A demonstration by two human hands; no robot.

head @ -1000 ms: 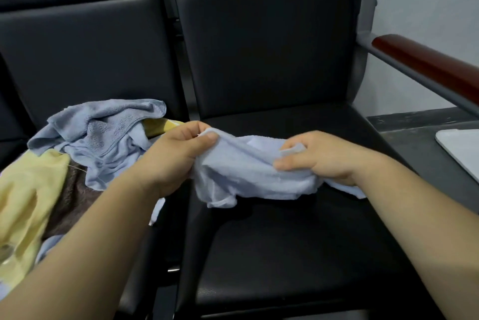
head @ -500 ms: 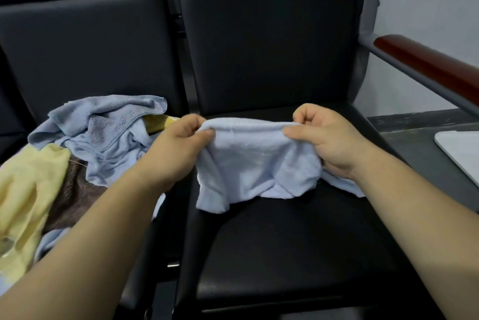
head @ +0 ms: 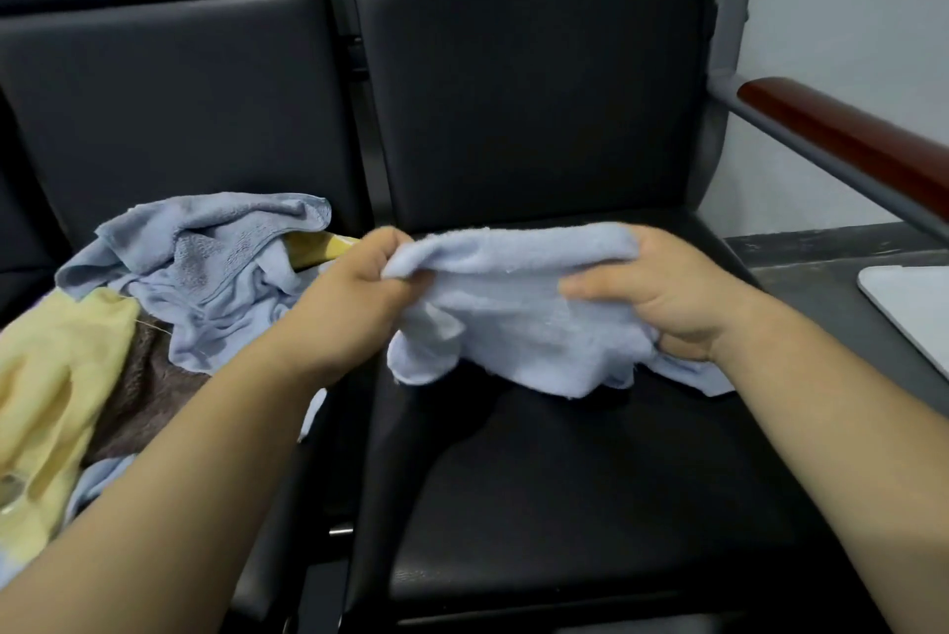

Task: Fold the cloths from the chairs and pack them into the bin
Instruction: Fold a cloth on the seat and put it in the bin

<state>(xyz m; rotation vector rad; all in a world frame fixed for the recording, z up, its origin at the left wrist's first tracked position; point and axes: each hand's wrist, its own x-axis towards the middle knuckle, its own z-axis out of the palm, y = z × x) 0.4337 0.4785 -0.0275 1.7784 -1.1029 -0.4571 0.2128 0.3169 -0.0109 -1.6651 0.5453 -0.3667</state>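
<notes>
- Left hand (head: 354, 289) closed, pinching the left top corner of a pale blue cloth (head: 513, 315) between thumb and curled fingers.
- Right hand (head: 662, 294) closed on the cloth's right end, thumb lying across the front face, fingers tucked behind.
- Cloth stretched between both hands, top edge roughly level, lower part hanging crumpled above the right seat (head: 590, 489); a loose flap trailing out under the right wrist, whether touching the seat or not, unclear.
- Both forearms bare, reaching in from the lower corners of the view.
- Right seat black, padded, bare below the cloth, with a black backrest (head: 534, 99) rising behind.
- Armrest (head: 847, 140) on the far right: reddish-brown pad on a grey metal bar.
- Left seat mostly hidden under a pile (head: 118, 335) of unfolded cloths, just beside the left hand.
- Top of pile: a grey-blue towel (head: 205, 253), rumpled, with a stitched border.
- Under and left of it: a yellow cloth (head: 46, 392), also peeking out behind the left hand.
- Between them: a brown towel (head: 149, 392), partly covered.
- Far right, past the seat: dark floor and the corner of a white flat object (head: 919, 305), cut by the frame edge, kind not clear.
- Pale wall (head: 842, 17) behind the armrest.
</notes>
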